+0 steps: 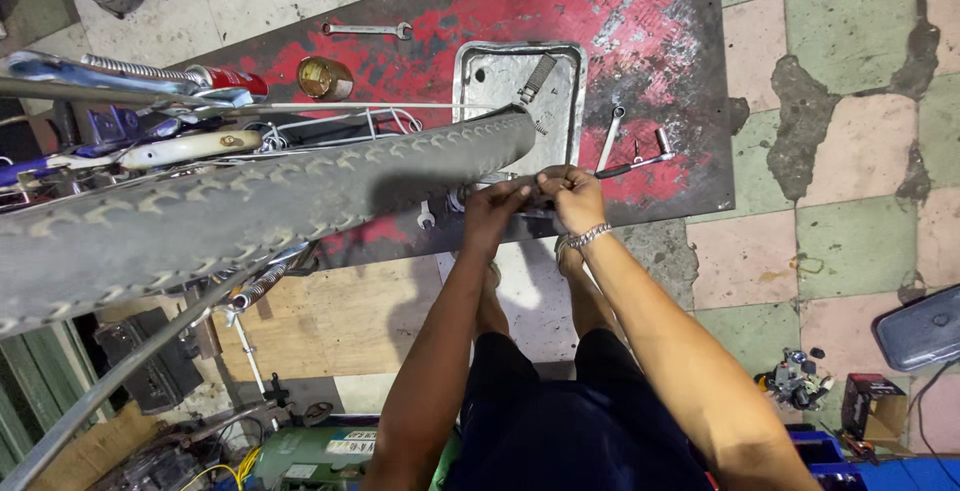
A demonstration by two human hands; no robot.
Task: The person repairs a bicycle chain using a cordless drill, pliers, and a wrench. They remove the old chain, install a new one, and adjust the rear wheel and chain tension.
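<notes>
**Hidden under the fingers**

The small dark part pinched between the left hand [497, 206] and right hand [572, 194] is mostly covered. Left of them, the grey tyre [260, 213] runs off the frame edge and hides the wheel hub.

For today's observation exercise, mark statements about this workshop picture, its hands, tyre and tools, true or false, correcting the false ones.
1. Both hands, left hand and right hand, meet just below the end of the tyre. True.
2. The right wrist wears a bracelet. True.
3. The metal tray lies on bare tiles. False: it lies on the red and black mat.
4. A spanner lies inside the tray. False: it lies on the mat, apart from the tray.
</notes>
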